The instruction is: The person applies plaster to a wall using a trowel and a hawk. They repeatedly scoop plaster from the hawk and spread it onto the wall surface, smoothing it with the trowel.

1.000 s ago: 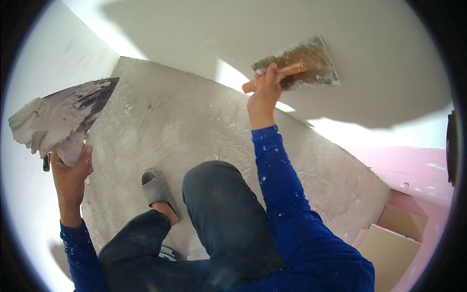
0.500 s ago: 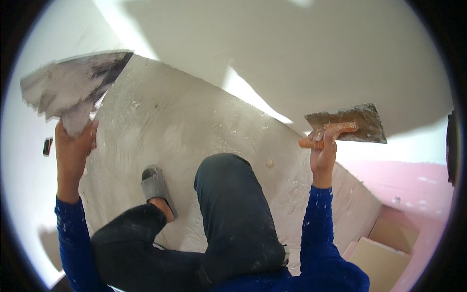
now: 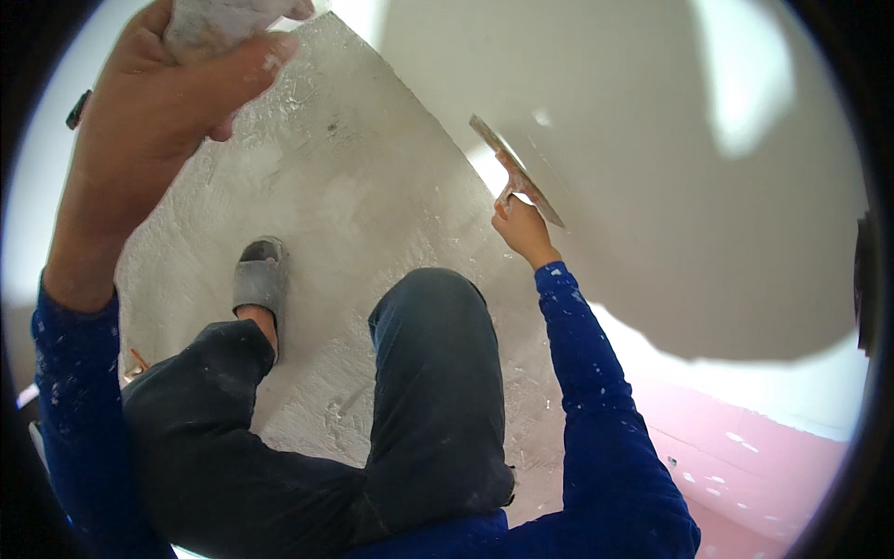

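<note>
My left hand (image 3: 140,149) is raised close at the upper left, fingers wrapped round the whitish, plaster-caked handle (image 3: 216,26) of a wide taping knife. Its blade lies beyond the upper edge of the picture. My right hand (image 3: 523,231) reaches forward and grips a plastering trowel (image 3: 514,170) by its orange handle. The trowel's thin metal blade stands almost edge-on along the smooth, pale wall (image 3: 670,233); whether its whole length touches, I cannot tell.
Rough grey floor (image 3: 326,196), streaked with dried plaster, meets the wall in a slanting line. My slippered foot (image 3: 259,279) and bent knee (image 3: 433,373) are below. Pink wall panels (image 3: 726,447) with white patches show at lower right. Bright sunlight patches fall on the wall.
My left hand has come up and closer, taking the knife's blade out of the picture. My right hand has moved left and up, turning the trowel from broad side to nearly edge-on.
</note>
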The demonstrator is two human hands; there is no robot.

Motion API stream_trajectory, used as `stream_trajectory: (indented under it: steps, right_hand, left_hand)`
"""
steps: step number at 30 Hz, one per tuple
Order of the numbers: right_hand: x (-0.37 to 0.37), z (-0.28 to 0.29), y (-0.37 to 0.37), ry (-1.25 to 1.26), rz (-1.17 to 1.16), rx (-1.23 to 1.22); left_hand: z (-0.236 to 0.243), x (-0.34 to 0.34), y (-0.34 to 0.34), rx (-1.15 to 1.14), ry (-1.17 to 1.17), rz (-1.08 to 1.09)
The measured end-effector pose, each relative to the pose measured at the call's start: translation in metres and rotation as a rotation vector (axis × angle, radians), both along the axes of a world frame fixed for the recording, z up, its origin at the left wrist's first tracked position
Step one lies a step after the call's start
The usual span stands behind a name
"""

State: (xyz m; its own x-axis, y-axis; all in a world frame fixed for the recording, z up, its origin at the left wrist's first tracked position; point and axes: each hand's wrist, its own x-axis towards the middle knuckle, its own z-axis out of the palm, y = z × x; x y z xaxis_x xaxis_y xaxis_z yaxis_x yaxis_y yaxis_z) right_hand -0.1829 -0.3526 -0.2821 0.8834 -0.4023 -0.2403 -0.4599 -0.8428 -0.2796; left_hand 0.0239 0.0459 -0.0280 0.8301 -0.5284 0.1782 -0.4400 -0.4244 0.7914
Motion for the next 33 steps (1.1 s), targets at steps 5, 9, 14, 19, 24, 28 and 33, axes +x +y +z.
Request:
stream_trajectory:
  steps: [5,9,14,19,24,28,33]
  right_hand:
    - [0.007,-0.008,-0.009,0.093,-0.064,-0.082]
    - [0.009,-0.003,-0.015,0.056,-0.084,-0.132]
    - [0.019,0.009,-0.013,-0.013,-0.101,-0.171]
    - [0.049,0.041,-0.015,-0.192,-0.080,-0.118]
    - [0.058,0.100,-0.017,-0.429,-0.061,-0.166]
    - [0.027,0.162,-0.022,-0.496,-0.243,0.076]
    - [-0.038,0.182,-0.014,-0.301,-0.251,0.111]
  left_hand:
    - [-0.022,0.012,0.033,0.161,-0.234,0.076]
    - [-0.035,0.017,0.046,0.131,-0.215,0.028]
    - [-0.037,0.015,0.044,0.067,-0.137,-0.029]
    - [-0.041,0.008,0.033,0.019,-0.082,-0.081]
    - [-0.041,0.009,0.027,-0.007,-0.053,-0.097]
    - [-0.039,0.010,0.031,-0.022,-0.043,-0.096]
    - [-0.040,0.015,0.037,-0.025,-0.045,-0.097]
